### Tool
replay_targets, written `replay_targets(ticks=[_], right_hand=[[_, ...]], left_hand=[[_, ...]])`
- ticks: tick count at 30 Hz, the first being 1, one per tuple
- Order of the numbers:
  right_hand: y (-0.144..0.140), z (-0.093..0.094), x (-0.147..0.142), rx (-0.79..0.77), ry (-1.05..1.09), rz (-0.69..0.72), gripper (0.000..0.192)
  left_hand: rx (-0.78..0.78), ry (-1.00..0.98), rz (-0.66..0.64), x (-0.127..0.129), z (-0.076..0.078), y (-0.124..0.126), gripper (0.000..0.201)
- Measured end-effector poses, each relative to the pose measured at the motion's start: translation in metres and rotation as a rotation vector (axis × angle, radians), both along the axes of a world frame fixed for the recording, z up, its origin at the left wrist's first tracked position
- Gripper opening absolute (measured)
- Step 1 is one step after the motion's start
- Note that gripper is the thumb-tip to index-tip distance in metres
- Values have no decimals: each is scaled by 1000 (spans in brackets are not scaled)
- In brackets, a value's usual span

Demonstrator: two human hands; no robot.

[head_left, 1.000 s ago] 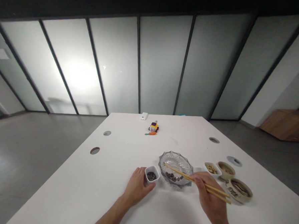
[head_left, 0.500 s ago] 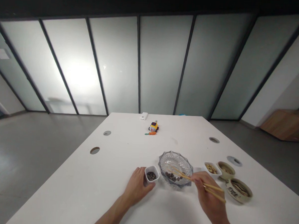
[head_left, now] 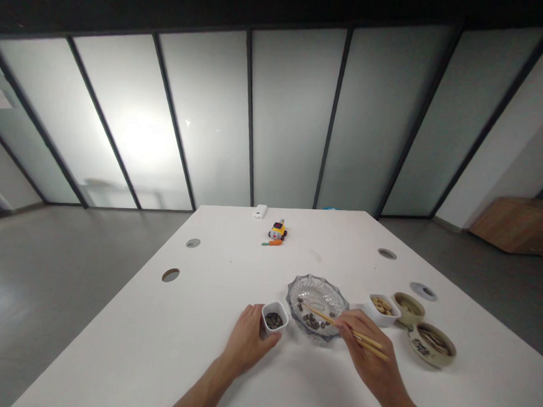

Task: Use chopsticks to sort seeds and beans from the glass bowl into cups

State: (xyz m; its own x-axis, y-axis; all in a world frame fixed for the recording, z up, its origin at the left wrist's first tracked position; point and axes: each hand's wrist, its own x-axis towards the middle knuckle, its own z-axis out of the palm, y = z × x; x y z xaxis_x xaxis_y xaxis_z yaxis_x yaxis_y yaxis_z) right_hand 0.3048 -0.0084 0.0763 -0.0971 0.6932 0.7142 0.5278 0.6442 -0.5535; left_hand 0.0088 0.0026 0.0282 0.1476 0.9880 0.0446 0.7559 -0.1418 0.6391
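White counter [head_left: 226,371] across lower frame; glass bowl [head_left: 317,298] and small white cup [head_left: 274,317] at centre; three dishes [head_left: 411,326] right; toy car [head_left: 278,230], carrot [head_left: 272,243], white box [head_left: 260,211] far edge.

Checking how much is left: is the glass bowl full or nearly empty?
Nearly empty: the glass bowl holds only a small cluster of dark pieces at its near side; the rest is bare glass.

Dark characters mark the side of the brown bowl [head_left: 431,345], perhaps lettering, but too small to read.
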Motion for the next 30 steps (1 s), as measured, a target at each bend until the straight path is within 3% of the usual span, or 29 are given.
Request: replay_targets(ticks=[10,30], right_hand=[[1,-9,-9,-63,-5,39,33],[5,-12,-13,69,-15,-9,33]], left_hand=[[25,-21,-16,-1,-6,1,29],[0,-14,-31,-5,1,-2,28]])
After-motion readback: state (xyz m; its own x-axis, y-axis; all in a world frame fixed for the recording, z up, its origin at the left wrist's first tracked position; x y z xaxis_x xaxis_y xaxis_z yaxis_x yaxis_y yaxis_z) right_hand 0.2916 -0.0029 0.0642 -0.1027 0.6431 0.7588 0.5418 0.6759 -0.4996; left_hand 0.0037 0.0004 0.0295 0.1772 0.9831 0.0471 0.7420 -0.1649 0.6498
